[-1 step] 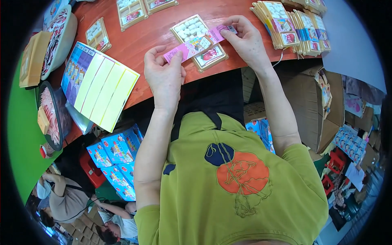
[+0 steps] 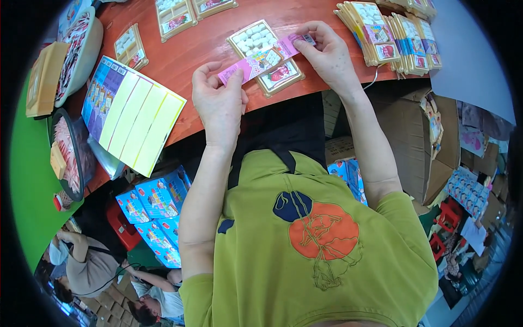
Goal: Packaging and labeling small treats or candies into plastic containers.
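Between both hands a pink and purple printed paper strip [image 2: 251,66] is stretched at a slant. My left hand [image 2: 219,106] pinches its lower left end between thumb and fingers. At the upper right end, my right hand [image 2: 329,57] is closed on the strip in the same way. Under the strip lies a shallow tan tray [image 2: 298,78] on the table. White rounded pieces [image 2: 255,37] fill its far compartment, and a strawberry picture [image 2: 279,74] shows in the near part. The strip hides the tray's middle.
On the red-brown table [image 2: 180,65], stacks of banded trays [image 2: 376,35] stand right. Left are a printed card sheet [image 2: 133,111], a partly filled tray [image 2: 131,46], a white basin [image 2: 90,49] and a dark-rimmed tub [image 2: 68,155]. Blue boxes [image 2: 155,199] and a cardboard box [image 2: 411,141] sit below.
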The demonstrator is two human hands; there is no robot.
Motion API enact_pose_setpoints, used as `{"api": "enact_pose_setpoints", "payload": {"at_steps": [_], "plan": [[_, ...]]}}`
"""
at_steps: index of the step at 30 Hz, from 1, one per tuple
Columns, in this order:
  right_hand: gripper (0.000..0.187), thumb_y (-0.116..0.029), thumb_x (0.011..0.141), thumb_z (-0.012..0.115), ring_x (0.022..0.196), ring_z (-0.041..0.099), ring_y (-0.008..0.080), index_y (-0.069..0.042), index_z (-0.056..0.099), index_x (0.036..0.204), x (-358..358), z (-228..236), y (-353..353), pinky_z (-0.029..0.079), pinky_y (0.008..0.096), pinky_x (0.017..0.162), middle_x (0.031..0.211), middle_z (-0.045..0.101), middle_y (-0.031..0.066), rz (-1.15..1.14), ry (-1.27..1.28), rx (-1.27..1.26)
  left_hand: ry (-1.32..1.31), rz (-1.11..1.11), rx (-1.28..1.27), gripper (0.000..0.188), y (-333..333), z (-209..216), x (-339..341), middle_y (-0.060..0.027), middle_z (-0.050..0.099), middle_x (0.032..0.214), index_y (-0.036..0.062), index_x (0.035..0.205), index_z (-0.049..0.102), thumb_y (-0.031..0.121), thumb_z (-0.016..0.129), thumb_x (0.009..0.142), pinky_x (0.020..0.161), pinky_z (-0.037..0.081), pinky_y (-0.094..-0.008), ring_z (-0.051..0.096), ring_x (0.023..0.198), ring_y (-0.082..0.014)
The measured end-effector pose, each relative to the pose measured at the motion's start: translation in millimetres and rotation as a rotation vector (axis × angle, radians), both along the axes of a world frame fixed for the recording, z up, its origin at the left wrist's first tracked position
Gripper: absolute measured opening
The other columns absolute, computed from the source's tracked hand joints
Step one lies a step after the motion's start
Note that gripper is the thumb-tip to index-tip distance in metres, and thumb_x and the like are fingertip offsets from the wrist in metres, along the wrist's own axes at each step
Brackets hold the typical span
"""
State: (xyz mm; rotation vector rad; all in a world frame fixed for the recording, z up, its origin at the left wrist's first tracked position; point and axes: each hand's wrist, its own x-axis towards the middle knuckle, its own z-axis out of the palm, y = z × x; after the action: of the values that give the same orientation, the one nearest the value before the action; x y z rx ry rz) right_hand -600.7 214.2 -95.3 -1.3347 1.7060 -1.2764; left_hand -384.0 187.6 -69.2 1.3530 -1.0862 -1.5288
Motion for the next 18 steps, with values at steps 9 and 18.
{"api": "enact_pose_setpoints", "payload": {"at_steps": [9, 18], "plan": [[0.019, -0.005, 0.093, 0.063, 0.079, 0.062, 0.0149, -0.011, 0.071, 0.109, 8.0, 1.1, 0.5, 0.050, 0.0280, 0.073, 0.090, 0.062, 0.0059, 0.071, 0.373, -0.090, -0.295, -0.031, -0.198, 0.024, -6.4, -15.9, -1.4, -0.0091, 0.063, 0.077, -0.0014, 0.107, 0.053, 0.002, 0.069, 0.088, 0.050, 0.046, -0.0306, 0.059, 0.057, -0.0134], [0.020, -0.019, 0.089, 0.069, 0.077, 0.063, 0.0251, -0.015, 0.074, 0.109, 43.2, 22.8, 42.3, 0.051, 0.0376, 0.067, 0.086, 0.056, 0.0098, 0.100, 0.605, -0.039, -0.653, -0.112, -0.534, 0.021, 31.1, -8.9, 21.3, -0.0134, 0.064, 0.080, -0.0012, 0.102, 0.057, 0.002, 0.071, 0.087, 0.062, 0.050, -0.0335, 0.065, 0.069, -0.0192]]}}
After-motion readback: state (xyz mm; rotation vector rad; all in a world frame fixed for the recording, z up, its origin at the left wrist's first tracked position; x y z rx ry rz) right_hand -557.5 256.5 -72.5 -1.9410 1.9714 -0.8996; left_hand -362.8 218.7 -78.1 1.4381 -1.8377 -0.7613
